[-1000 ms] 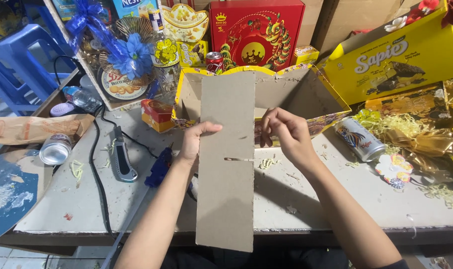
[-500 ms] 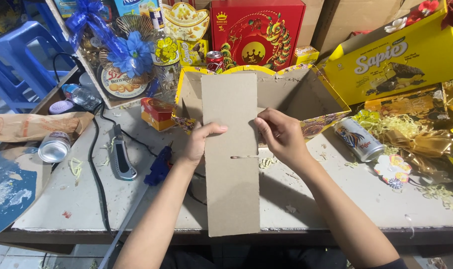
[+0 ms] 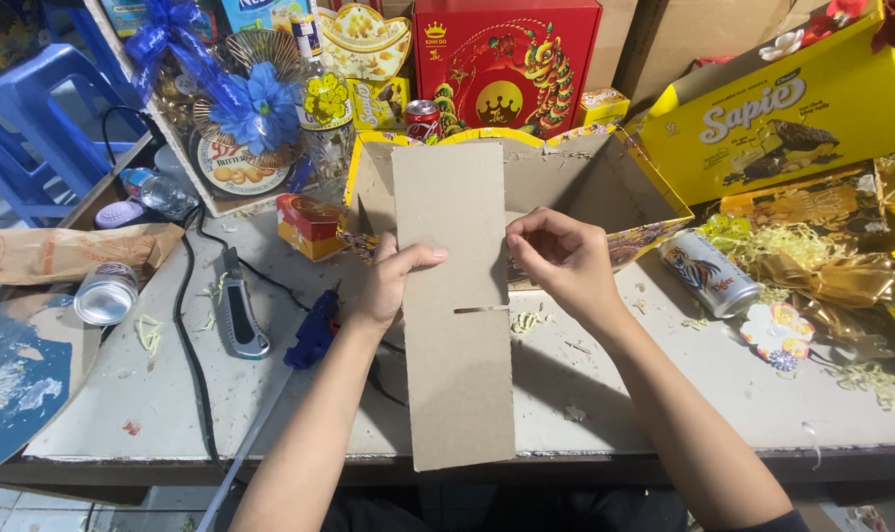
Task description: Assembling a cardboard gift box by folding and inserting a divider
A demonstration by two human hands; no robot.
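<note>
Both hands pinch a long cardboard strip (image 3: 454, 305) at mid-frame, the left hand (image 3: 388, 286) on its left edge, the right hand (image 3: 561, 258) on its right edge just above a short slit. Steady work likely means even grip so it stays flat. The open cardboard box (image 3: 605, 182) stands behind it; the counter (image 3: 684, 394) lies bare lower right.

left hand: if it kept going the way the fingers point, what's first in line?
The left hand points right across the cardboard strip it grips. First in line is likely the right hand on the strip's opposite edge; depth is unclear.
</note>
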